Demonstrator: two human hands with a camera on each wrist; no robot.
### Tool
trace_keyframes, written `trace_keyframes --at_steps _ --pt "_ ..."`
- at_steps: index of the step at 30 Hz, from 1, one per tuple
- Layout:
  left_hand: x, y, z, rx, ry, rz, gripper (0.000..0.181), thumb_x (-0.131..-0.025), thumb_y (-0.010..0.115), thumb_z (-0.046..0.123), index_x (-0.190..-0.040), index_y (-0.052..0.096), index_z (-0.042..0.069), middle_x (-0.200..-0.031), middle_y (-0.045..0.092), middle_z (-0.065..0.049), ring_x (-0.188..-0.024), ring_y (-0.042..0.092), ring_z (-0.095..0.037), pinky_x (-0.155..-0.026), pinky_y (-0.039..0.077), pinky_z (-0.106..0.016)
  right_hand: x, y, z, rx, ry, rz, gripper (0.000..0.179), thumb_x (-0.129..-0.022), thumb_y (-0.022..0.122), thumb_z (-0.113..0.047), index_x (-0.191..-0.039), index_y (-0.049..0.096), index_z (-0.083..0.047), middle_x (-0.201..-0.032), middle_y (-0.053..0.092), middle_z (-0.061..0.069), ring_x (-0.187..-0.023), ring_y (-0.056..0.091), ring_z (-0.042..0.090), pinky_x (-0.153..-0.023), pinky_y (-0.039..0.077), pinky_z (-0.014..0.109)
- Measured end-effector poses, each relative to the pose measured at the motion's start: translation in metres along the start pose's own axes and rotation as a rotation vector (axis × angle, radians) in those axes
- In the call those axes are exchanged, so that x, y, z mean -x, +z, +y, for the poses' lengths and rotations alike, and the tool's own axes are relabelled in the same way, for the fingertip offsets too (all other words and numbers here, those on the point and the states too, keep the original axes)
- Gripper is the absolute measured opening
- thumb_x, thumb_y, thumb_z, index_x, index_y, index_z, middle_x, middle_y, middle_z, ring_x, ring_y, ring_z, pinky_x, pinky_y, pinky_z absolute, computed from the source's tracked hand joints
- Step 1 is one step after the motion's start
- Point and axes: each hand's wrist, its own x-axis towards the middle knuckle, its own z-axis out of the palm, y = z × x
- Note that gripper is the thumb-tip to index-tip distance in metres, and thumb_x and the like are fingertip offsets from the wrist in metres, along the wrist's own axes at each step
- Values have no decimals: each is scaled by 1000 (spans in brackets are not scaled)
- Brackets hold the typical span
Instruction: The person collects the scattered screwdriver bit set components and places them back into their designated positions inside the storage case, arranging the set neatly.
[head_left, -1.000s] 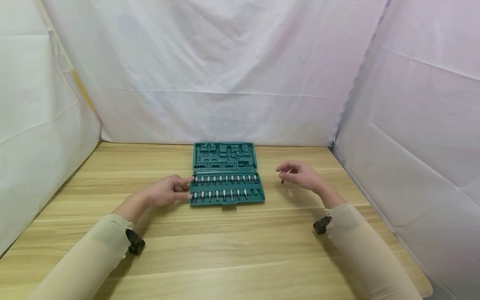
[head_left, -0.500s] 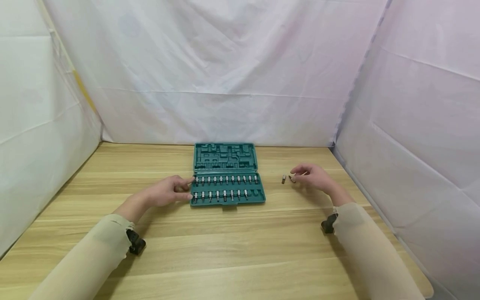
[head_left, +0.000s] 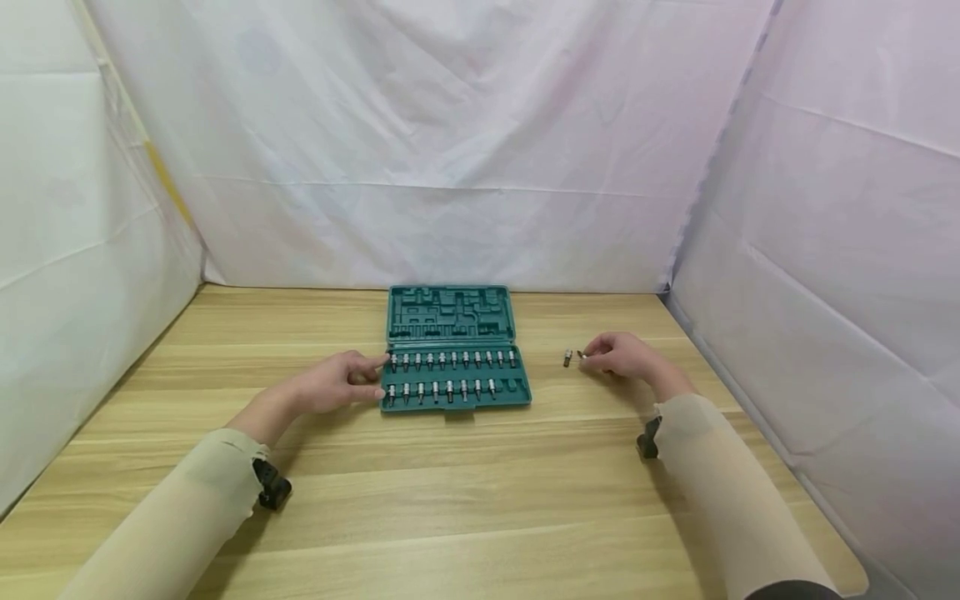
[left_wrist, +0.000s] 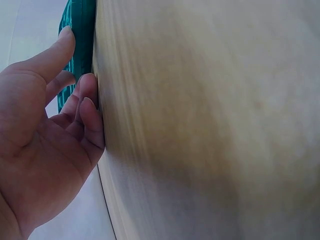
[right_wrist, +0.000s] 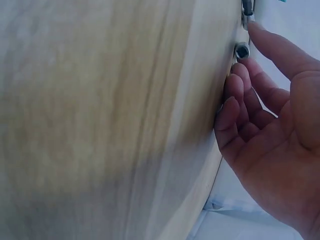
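A green plastic case (head_left: 456, 374) lies open on the wooden table, with two rows of silver-topped socket bits (head_left: 450, 389) in its near half. My left hand (head_left: 333, 383) rests at the case's left edge, thumb and a finger spread against it; the left wrist view shows the other fingers loosely bent. To the right of the case, my right hand (head_left: 618, 357) has its thumb and index finger around one socket bit (right_wrist: 242, 50), low at the table. Another socket bit (head_left: 567, 358) lies just left of those fingertips. Most of the gripped bit is hidden in the head view.
The case's lid (head_left: 451, 314) is folded back flat, its moulded recesses bare. Two slots at the right end of the near row (head_left: 508, 385) hold no bits. White cloth (head_left: 450, 167) hangs behind the table (head_left: 450, 500) and at both sides.
My right hand has moved off the left loose bit, rightward to the other one, and its fingers have lowered and closed in. My left hand and the case stay in place.
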Motion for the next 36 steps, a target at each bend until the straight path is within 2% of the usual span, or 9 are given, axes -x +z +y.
trace_keyframes --at_steps 4,9,11,16,24,28,32,36 --pt "0 0 1 -1 -2 1 68 -106 75 34 -162 51 6 -162 50 -28 -128 61 -33 -103 52 -48 -1 1 -3 37 9 3 35 -105 75 -33 -124 72 -3 -109 73 9 -96 63 20 -84 51 33" --pt "0 0 1 -14 -6 1 74 -106 75 35 -168 43 9 -149 59 -26 -127 61 -34 -106 53 -53 -1 0 0 35 24 10 27 -106 72 -26 -116 73 -1 -93 69 5 -86 61 18 -76 51 31" --pt "0 0 0 -17 -6 2 77 -106 75 34 -170 39 10 -141 60 -24 -126 62 -33 -107 53 -54 0 -1 3 10 32 16 27 -106 71 -25 -117 72 -1 -95 69 5 -88 62 18 -77 52 31" --pt "-1 0 -1 -18 3 4 77 -106 75 33 -170 39 9 -138 61 -22 -126 63 -34 -110 52 -56 3 -4 9 -100 31 41 27 -107 70 -22 -120 69 2 -103 72 10 -92 66 19 -79 57 32" --pt "0 0 -1 -12 -1 9 75 -106 75 32 -169 41 9 -148 59 -29 -125 62 -33 -105 53 -50 10 -5 9 -248 -75 124 37 -108 69 -25 -134 66 2 -118 71 14 -97 67 17 -84 58 31" --pt "0 0 -1 -16 -8 8 76 -107 75 34 -170 40 11 -150 58 -29 -126 61 -33 -105 53 -51 11 -4 0 -332 -113 116 44 -108 71 -27 -141 65 0 -124 71 13 -101 65 17 -88 58 30" --pt "0 0 -1 -15 -10 4 77 -107 74 35 -170 39 11 -149 58 -28 -126 61 -33 -105 52 -52 10 -1 -11 -429 -124 96 45 -107 73 -27 -142 64 0 -126 72 13 -105 67 17 -90 58 29" --pt "0 1 -1 -5 -5 1 77 -107 74 34 -170 38 10 -148 58 -28 -130 61 -37 -109 52 -55 9 4 -22 -504 -146 67 43 -108 72 -24 -143 64 0 -131 70 21 -106 68 18 -90 59 30"
